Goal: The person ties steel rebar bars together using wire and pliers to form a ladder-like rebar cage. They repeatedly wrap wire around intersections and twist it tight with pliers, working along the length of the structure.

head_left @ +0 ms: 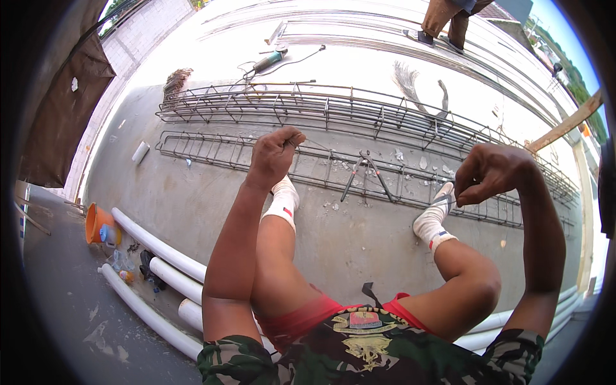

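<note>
My left hand is closed in a pinch above the near rebar cage, and a thin wire runs out from its fingertips to the right. On the other side my right hand is bent at the wrist, thumb and fingers pinched together. A short length of thin wire shows just below its fingertips; whether both lengths are one piece I cannot tell. Between the hands, pincers with red and dark handles rest on the near cage, legs spread. My feet in white socks stand beside this cage.
Behind lies a larger rebar cage. Beyond it are an angle grinder with its cord, loose wire bundles and long bars. White pipes and an orange bucket lie left. Another person's legs stand far right.
</note>
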`<state>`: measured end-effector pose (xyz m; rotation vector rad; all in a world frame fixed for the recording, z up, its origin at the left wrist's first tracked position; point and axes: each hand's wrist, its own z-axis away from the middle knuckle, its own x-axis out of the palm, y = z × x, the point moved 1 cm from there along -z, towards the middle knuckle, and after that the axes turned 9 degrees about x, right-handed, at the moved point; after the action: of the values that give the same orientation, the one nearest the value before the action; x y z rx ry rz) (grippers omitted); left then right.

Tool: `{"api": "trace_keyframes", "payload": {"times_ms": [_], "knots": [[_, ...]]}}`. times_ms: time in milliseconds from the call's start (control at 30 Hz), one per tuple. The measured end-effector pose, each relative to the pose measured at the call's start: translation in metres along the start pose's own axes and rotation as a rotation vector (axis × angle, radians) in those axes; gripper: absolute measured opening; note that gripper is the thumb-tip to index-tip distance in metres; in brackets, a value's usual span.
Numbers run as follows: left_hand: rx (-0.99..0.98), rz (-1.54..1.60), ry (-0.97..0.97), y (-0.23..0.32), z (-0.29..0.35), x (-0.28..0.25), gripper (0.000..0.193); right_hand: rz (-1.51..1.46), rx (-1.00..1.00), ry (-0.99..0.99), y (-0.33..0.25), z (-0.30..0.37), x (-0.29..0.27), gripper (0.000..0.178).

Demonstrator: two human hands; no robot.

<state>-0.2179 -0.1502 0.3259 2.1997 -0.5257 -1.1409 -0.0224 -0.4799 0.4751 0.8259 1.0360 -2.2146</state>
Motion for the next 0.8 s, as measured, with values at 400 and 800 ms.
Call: {"api": "trace_keyframes", "payload": {"times_ms": [400, 800], "knots": [[0.127, -0.086, -0.005, -0.008, -0.012, 0.012, 0.011, -0.320, -0.023, 0.263, 0.030, 0.004, -0.020, 0.026], [0.203, -0.081, -0.034, -0.007, -0.009, 0.031, 0.011, -0.393, -0.057, 0.260, 0.011, 0.014, -0.013, 0.033]]}}
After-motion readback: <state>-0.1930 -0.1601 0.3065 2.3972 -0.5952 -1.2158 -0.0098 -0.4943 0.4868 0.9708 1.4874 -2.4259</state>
